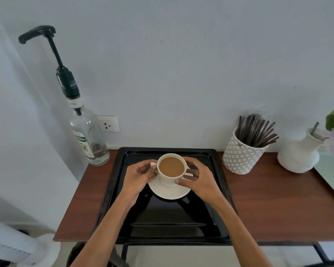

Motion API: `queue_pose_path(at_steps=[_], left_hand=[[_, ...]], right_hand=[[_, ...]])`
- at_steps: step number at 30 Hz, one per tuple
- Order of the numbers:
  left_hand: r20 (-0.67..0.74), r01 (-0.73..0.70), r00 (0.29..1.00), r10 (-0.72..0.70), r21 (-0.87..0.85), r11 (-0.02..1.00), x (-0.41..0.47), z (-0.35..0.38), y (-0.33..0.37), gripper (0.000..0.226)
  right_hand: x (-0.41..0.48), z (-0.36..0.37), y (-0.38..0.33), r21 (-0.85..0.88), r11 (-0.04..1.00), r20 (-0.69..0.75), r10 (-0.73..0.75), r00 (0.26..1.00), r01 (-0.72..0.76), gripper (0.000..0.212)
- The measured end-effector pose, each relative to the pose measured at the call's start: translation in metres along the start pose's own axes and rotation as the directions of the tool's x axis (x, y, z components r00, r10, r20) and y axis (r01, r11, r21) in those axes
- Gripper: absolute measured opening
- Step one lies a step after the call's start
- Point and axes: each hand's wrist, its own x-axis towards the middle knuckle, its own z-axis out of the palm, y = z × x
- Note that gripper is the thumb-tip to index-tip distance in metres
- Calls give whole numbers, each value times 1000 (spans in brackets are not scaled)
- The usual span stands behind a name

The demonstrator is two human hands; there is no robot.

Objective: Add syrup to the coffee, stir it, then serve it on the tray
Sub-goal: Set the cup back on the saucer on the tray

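Both hands on cup, item on tray

Left hand (pixel 138 175) is pinching the handle of my coffee cup (pixel 171 170); right hand (pixel 198 179) is cupping its opposite wall. Between them the cup is sitting on its saucer (pixel 169 192) inside the black tray (pixel 168 218). Syrup bottle (pixel 87 135) is standing beyond my left hand.

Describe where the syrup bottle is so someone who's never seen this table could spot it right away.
Start at the black tray in the middle of the wooden table. Go to the table's far left corner, by the wall socket. The syrup bottle stands there: clear glass, green label, and the only thing with a tall black pump on top.
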Motion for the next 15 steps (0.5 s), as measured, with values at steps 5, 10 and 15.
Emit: queue_pose_path(at_steps=[5,10,15], left_hand=[[-27,14,1000,-15,-26,1000,5,2,-7,20],[2,28,1000,-28,-7,1000,8,3,-12,17],[1,25,1000,-25,-21,999,6,1,-15,17]], right_hand=[[2,2,-2,-1,1000,-11,0,1000,0,71],[-3,1,5,5,1000,-23,17,1000,-16,72],[-4,0,4,-49,999,-14,10,1000,-11,72]])
